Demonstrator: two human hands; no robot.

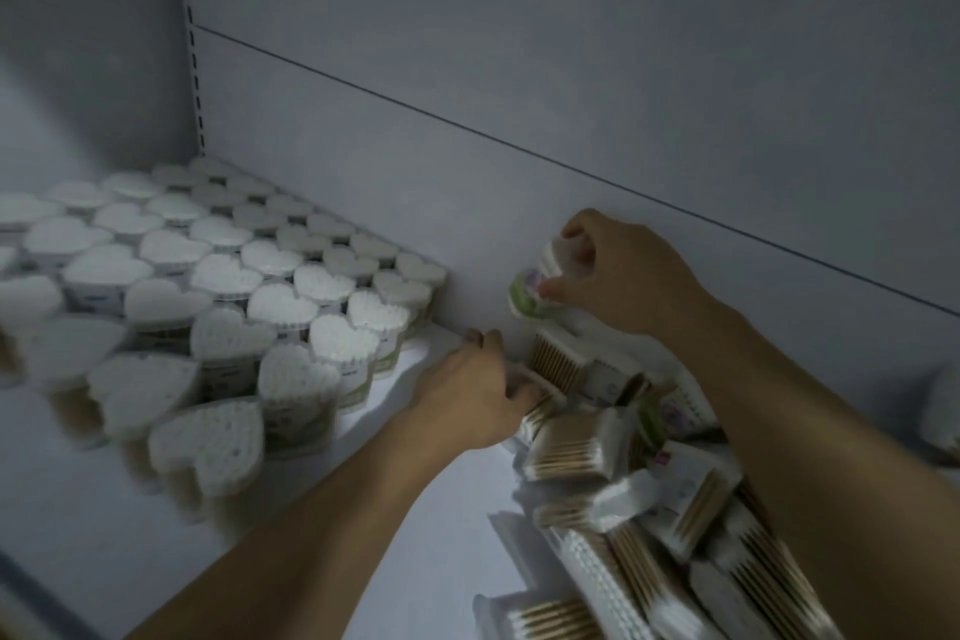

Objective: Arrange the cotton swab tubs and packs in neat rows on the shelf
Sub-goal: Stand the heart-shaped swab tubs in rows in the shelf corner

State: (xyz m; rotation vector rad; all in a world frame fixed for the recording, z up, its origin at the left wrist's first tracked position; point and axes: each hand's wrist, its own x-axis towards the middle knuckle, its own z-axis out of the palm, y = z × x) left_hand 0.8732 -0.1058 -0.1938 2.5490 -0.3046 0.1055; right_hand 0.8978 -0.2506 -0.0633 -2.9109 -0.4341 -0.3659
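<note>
The right hand's (618,276) thumb and fingertips pinch a pack (532,294) with a green label, held up off the shelf (405,525) and close to the back wall (519,146). The left hand's (475,392) fingers reach forward, and their tips lie on a second pack (540,405) just below the first. The blur hides whether they grip it or only steady it, so I cannot tell. Under and behind both hands a few packs stand against the wall, which may be the start of a row.

Further out to the right, a heap (623,525) of packs lies tumbled at all angles, some flat, some on edge, running under the right forearm to the lower edge of the view.

To the left, the heart-shaped tubs (234,286) stand upright in close diagonal rows from the back corner toward the front, lids up and touching their neighbours. A strip of bare shelf separates them from the packs.

As I judge it, the tubs are done or nearly so. The packs are barely begun: one is in hand, a few are placed, and the whole heap is left to sort.
</note>
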